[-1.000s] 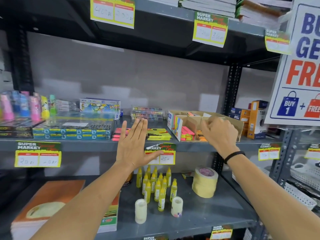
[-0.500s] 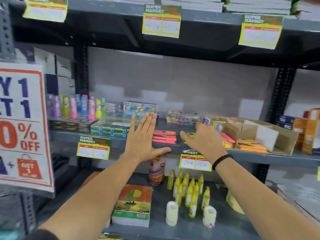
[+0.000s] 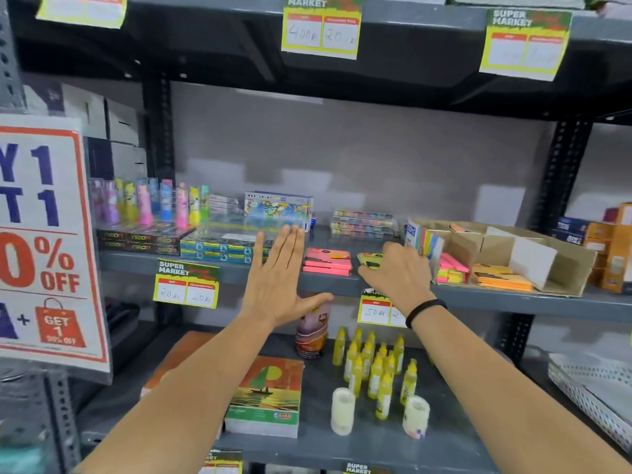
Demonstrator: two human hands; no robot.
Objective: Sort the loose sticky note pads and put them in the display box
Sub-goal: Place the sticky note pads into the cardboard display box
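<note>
Loose pink sticky note pads (image 3: 327, 262) lie stacked on the middle shelf. Just right of them are yellow pads (image 3: 368, 260), partly hidden under my right hand (image 3: 396, 273), which rests over them with fingers curled down; whether it grips them is hidden. My left hand (image 3: 278, 280) is held flat and open, fingers together, in front of the shelf edge just left of the pink pads. The cardboard display box (image 3: 561, 268) stands to the right, with pink and yellow pads (image 3: 451, 270) in one compartment and orange pads (image 3: 501, 278) in another.
Marker sets and blue boxes (image 3: 219, 246) crowd the shelf's left part. Orange boxes (image 3: 612, 254) stand right of the display box. Below are yellow glue bottles (image 3: 376, 364), tape rolls (image 3: 342, 410) and a notebook (image 3: 266, 395). A sale sign (image 3: 44, 248) hangs at left.
My right hand has left the display box and moved left onto the yellow pads. The view swung left. My left hand stays flat beside the pink pads.
</note>
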